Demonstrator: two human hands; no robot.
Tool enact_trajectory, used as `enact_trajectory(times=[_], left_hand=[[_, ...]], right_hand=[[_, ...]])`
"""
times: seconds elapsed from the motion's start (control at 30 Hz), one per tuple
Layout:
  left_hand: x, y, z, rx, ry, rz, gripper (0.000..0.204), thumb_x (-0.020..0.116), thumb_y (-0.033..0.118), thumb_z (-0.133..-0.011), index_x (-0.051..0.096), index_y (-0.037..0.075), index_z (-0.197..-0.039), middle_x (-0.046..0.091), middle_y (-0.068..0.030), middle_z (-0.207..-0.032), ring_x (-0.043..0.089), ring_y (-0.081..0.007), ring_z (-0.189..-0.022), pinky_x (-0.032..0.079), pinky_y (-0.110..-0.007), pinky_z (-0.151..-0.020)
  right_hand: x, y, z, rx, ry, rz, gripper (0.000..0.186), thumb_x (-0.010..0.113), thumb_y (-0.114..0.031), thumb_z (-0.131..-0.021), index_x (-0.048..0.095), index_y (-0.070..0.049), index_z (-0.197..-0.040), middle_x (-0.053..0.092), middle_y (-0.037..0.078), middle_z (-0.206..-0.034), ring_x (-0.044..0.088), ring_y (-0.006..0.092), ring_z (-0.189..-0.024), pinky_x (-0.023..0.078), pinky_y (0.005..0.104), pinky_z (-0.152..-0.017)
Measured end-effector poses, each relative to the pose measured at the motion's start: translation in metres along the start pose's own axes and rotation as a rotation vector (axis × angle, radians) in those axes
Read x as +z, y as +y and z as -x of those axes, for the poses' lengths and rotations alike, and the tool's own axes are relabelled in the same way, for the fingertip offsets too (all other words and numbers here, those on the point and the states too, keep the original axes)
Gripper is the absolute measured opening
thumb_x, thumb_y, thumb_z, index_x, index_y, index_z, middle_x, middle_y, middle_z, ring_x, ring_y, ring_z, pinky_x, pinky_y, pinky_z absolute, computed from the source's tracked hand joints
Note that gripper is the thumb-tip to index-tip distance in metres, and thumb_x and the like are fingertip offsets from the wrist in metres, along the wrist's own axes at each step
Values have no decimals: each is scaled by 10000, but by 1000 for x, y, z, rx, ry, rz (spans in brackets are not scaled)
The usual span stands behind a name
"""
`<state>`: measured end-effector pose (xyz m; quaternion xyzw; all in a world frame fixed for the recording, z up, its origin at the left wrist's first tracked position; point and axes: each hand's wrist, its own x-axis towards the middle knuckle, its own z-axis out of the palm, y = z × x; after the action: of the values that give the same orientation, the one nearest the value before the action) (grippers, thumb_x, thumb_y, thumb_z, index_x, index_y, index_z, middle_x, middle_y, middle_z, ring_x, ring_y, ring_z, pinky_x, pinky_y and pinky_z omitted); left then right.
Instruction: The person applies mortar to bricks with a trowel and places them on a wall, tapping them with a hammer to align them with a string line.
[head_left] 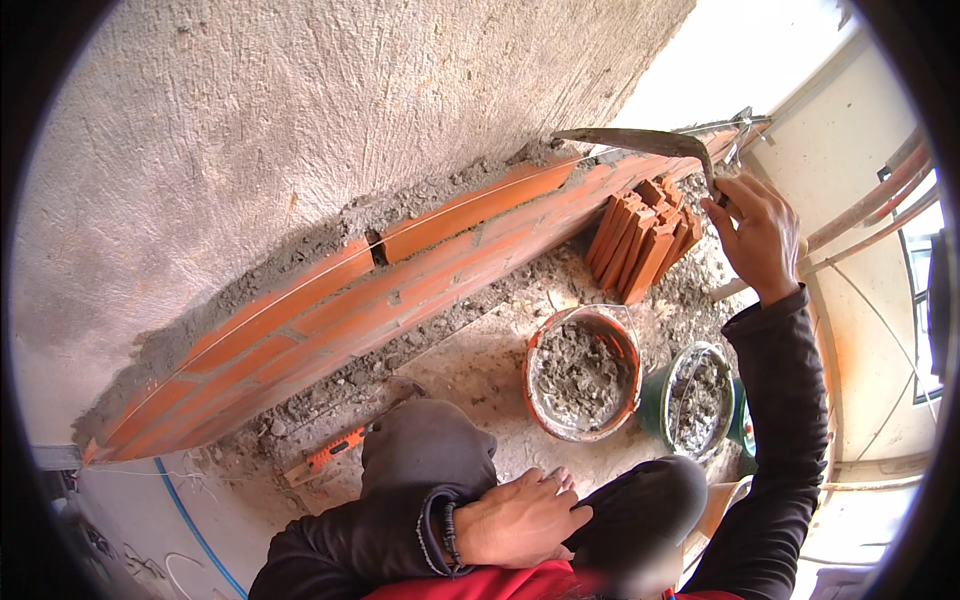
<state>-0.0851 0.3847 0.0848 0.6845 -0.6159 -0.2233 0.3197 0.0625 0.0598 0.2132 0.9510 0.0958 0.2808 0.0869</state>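
My right hand [757, 232] is closed round the handle of a trowel [640, 138], raised at the right. The trowel's long blade points left, its tip over the top of a low orange brick wall [480, 212] beside the grey mortar there. A thin string [300, 284] runs along the wall's top edge. Between two top bricks a dark gap [376, 250] shows. My left hand [525, 520] rests by my knees with its fingers curled; whether anything lies in them is hidden. Nearest to it stands an orange bucket [583, 372] of wet mortar.
Beside the wall stands a stack of orange bricks [645, 238]. A green bucket [697, 400] of mortar is right of the orange one. An orange spirit level [328, 452] lies on the floor near my knee. Rubble [400, 350] lines the wall's foot; a blue hose [195, 528] runs at lower left.
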Motion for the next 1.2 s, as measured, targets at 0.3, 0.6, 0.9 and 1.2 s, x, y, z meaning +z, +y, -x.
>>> enact_trajectory(times=[0.3,0.6,0.9,1.2], left_hand=[[2,-3,1,4,32,-30,487,724,434,-833,593,24,-1060,642,-167,-997,617,-345,-1073,484,-466,-884],[3,-1,-2,-3,19,-12,469,724,430,-832,601,31,-1046,642,-152,-980,614,-341,-1042,481,-458,-870],[6,-3,7,-9,73,23,452,749,429,-797,635,41,-998,639,-135,-940,615,-315,-999,465,-427,-852],[0,3,7,-40,119,-26,483,765,436,-767,649,21,-986,656,-179,-960,594,-380,-1128,461,-423,-890]], right_hand=[[-3,2,-2,7,-26,17,221,756,-259,-824,711,-95,-966,645,44,-790,636,274,-761,496,403,-670],[-2,-20,-1,-71,21,8,214,759,-250,-819,704,-94,-955,640,37,-789,628,264,-747,491,396,-659],[-5,-30,5,9,-10,-29,217,750,-245,-841,710,-90,-989,670,39,-825,648,266,-769,499,396,-675],[-31,-15,99,558,-514,-603,262,668,-228,-960,638,28,-1007,487,-26,-668,415,51,-624,355,240,-563]])
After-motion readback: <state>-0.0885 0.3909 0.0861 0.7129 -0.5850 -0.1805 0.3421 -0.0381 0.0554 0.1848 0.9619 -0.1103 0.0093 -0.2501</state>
